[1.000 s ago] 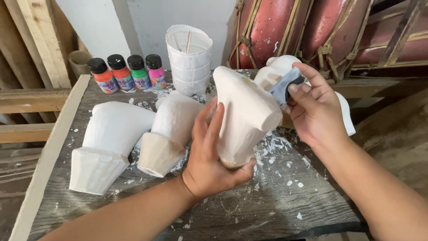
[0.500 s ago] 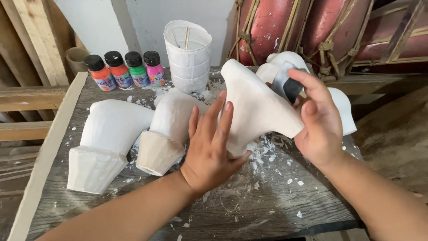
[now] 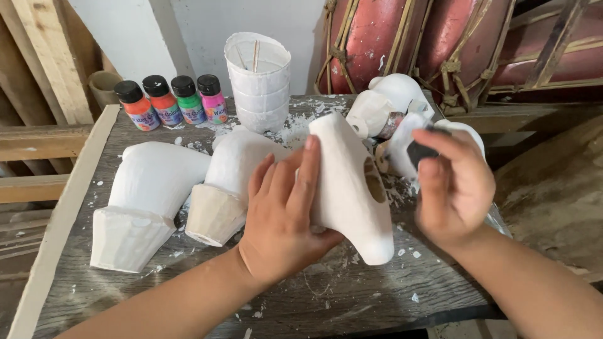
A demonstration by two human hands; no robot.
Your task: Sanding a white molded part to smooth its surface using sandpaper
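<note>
My left hand point(image 3: 282, 213) grips a white plaster figure piece point(image 3: 352, 182) with a round hole in its side, holding it just above the grey wooden table point(image 3: 188, 295). My right hand point(image 3: 452, 188) is to the right of the piece, fingers pinched on a small dark sanding pad point(image 3: 419, 150). The hand is blurred and sits a little apart from the piece's right face.
Two more white plaster pieces point(image 3: 147, 194) point(image 3: 229, 182) lie at the left. Several paint bottles point(image 3: 169, 103) stand at the back left beside a white paper-covered cup point(image 3: 259, 81). Other white parts point(image 3: 383, 107) lie at the back right. White flakes litter the table.
The plaster piece has been turned so its holed side faces right and its tip points down. My right hand moved down along its right side with the pad.
</note>
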